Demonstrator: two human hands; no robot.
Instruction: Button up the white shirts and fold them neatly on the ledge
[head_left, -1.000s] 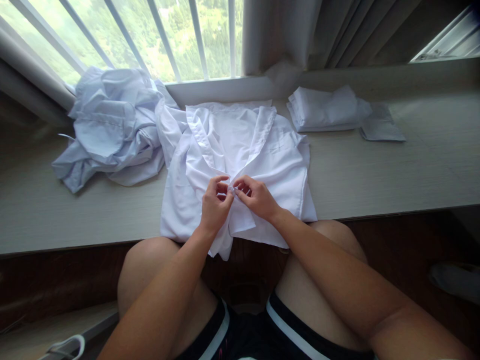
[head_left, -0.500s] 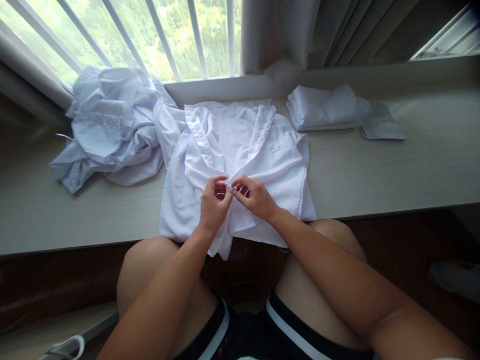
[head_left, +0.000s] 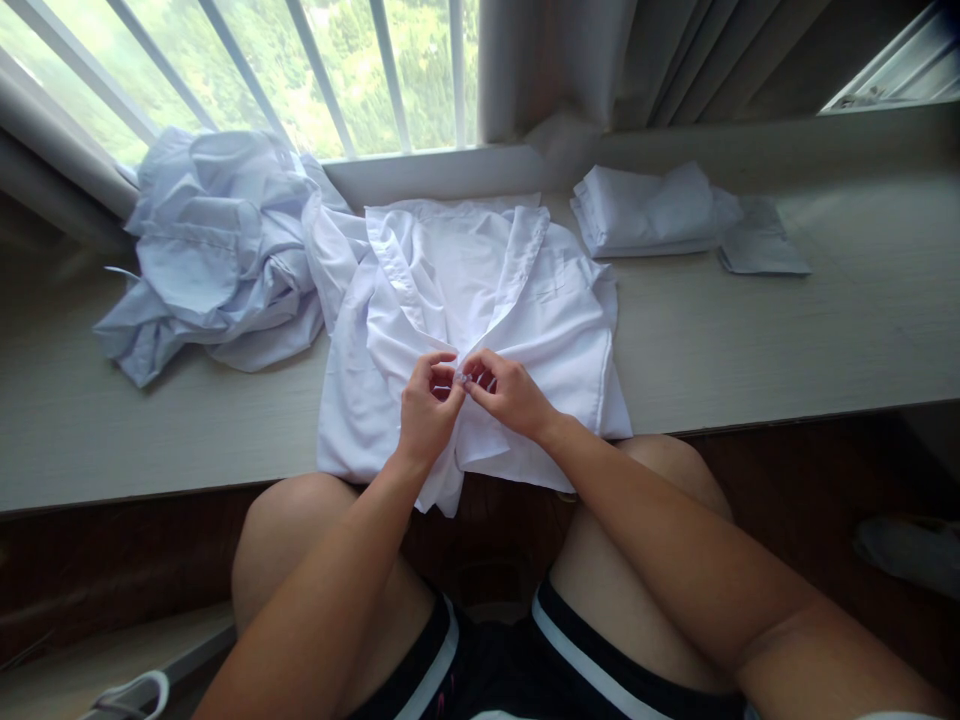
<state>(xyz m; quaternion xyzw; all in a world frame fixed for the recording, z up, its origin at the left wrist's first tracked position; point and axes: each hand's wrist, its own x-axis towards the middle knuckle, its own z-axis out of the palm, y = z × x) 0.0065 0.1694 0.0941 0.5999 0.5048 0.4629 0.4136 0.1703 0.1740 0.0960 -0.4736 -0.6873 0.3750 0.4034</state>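
A white coat (head_left: 555,350) lies front up on the sill, its lapels spread apart toward the window. Its lower edge hangs over the sill's front above my knees. My left hand (head_left: 430,400) pinches the front edge of the coat at the middle, below the lapels. Close against it, my right hand (head_left: 510,392) grips the other front edge between thumb and fingertips. The fingertips of both hands nearly meet there. A button may be between them, but it is too small and covered to make out.
A crumpled white garment (head_left: 217,250) lies to the left, touching the coat's sleeve. On the right sit a folded white cloth (head_left: 649,212) and a flat grey-white packet (head_left: 763,240). Behind stand a barred window (head_left: 337,80) and grey curtains (head_left: 555,70). The sill's (head_left: 720,350) front edge runs above my knees.
Both hands keep their pinch at the same spot, with only slight finger motion. The whole view has shifted a little; the coat and other cloths stay where they were.
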